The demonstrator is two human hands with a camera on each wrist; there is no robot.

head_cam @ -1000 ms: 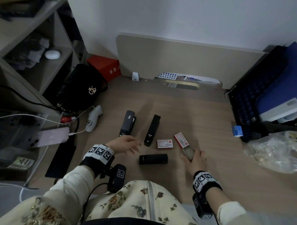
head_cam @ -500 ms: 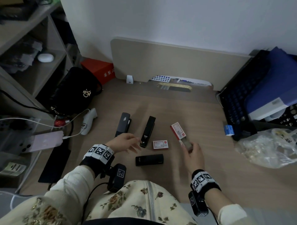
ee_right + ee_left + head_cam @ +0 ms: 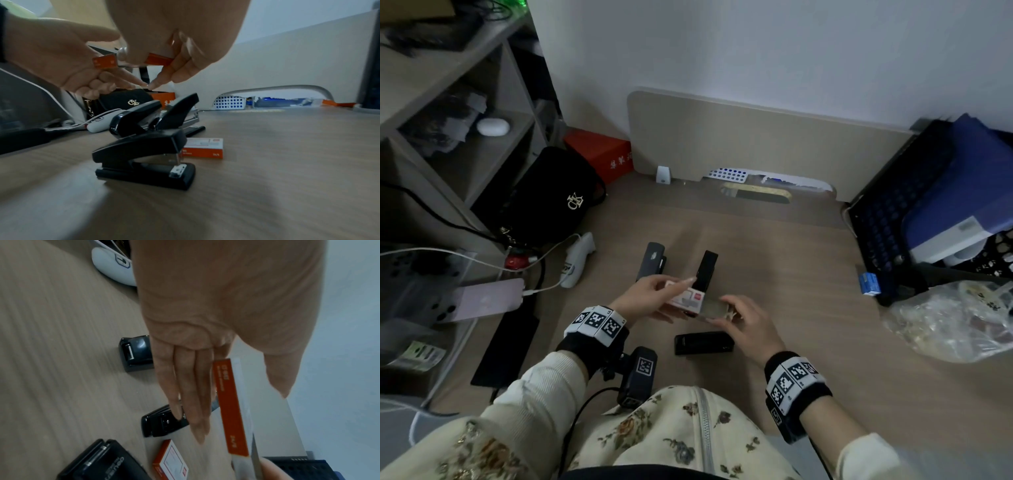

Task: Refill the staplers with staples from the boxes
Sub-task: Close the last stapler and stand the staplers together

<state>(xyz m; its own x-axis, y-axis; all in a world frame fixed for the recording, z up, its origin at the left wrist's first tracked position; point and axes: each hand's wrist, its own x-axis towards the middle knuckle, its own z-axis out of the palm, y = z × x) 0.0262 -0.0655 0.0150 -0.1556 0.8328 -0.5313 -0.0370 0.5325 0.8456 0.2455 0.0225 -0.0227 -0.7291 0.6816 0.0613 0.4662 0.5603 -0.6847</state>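
Three black staplers sit on the wooden desk: two side by side further back [image 3: 652, 262] [image 3: 705, 270] and one lying crosswise near me [image 3: 703, 342] [image 3: 148, 160]. Above them both hands hold a red-and-white staple box [image 3: 690, 298] [image 3: 230, 410]. My left hand [image 3: 676, 293] [image 3: 240, 415] pinches its sleeve between thumb and fingers. My right hand [image 3: 719, 310] [image 3: 144, 71] grips the inner tray [image 3: 714, 305], which sticks out of the sleeve to the right. A second staple box [image 3: 170, 462] [image 3: 203, 147] lies closed on the desk beneath the hands, hidden in the head view.
A black handbag [image 3: 551, 202], a white device [image 3: 577, 260] and a charging pink phone [image 3: 486, 301] with cables crowd the left. At the right are a dark keyboard [image 3: 887, 219], a small blue box [image 3: 869, 282] and a clear plastic bag [image 3: 955, 318]. A beige panel [image 3: 756, 137] closes the back.
My right hand lifted the half-open staple box off the desk and carried it left. My left hand rose from beside the staplers and took hold of the sleeve.
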